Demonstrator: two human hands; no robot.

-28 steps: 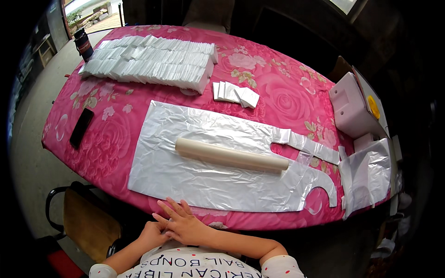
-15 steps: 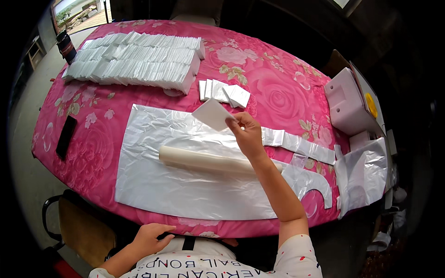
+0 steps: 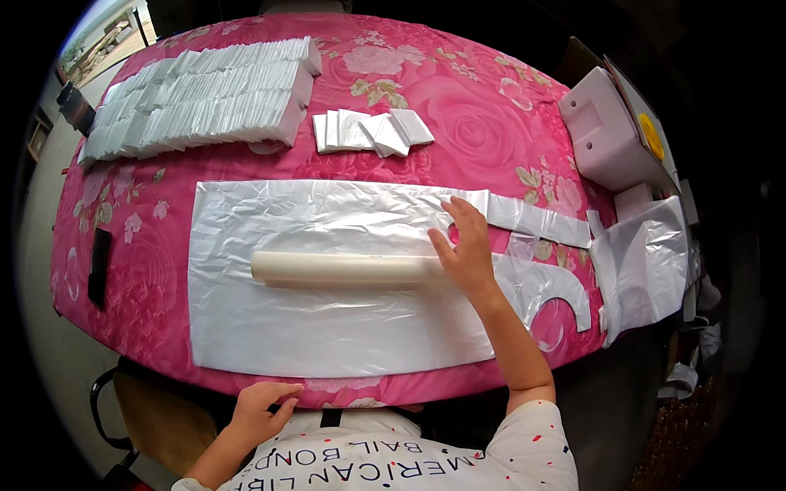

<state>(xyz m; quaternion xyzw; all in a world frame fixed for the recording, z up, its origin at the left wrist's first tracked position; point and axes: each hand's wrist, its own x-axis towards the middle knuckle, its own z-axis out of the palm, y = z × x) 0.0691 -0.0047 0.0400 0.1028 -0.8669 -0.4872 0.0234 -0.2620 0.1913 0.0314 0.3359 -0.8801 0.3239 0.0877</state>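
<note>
My right hand hovers, empty and with fingers spread, over the right part of a thin white plastic sheet. That sheet lies flat, with a strap-like strip and a curved arm at its right end. A pale cream tube rests across the sheet, its right end close to my right hand. Beyond the sheet, several folded white plastic squares overlap in a short row. My left hand is at the table's near edge, holding nothing, thumb apart from the fingers.
Long rows of folded white packets stand at the far left of the pink floral tablecloth. A black phone and a dark cup lie leftward. At right are a white foam box and more plastic. A chair stands lower left.
A folded white square left my right hand and now lies in the short row. My right hand has drawn back toward the sheet, fingers spread. The whole view has shifted slightly.
</note>
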